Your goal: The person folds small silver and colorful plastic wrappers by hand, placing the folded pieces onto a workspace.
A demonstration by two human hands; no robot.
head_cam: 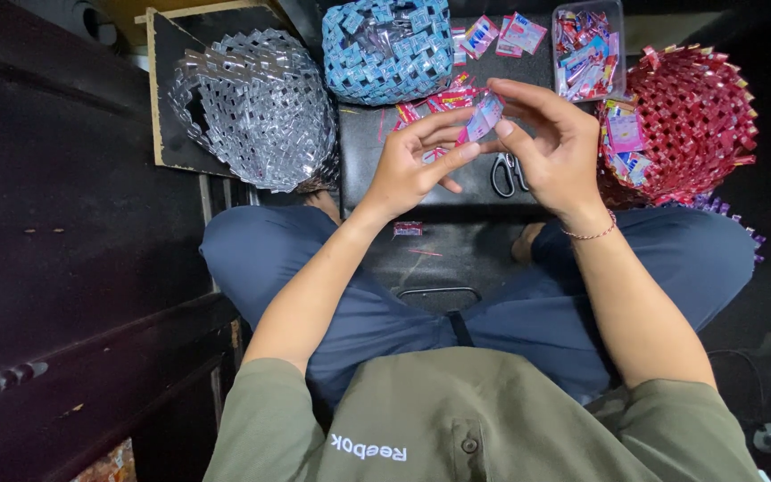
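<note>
My left hand [414,165] and my right hand [553,143] meet above a dark low table [457,192]. Together they pinch a small folded pink and blue wrapper strip [484,116] between thumbs and fingertips. Both hands hold it up off the table. A pair of scissors [509,171] lies on the table just under my right hand. A pile of pink and red wrapper pieces [439,100] lies behind the left hand's fingers.
A silver woven wrapper basket [256,107] sits at the left, a blue woven one [387,46] at the back, a red woven one [684,125] at the right. A clear box of wrappers [586,49] stands at the back. A scrap [408,228] lies between my crossed legs.
</note>
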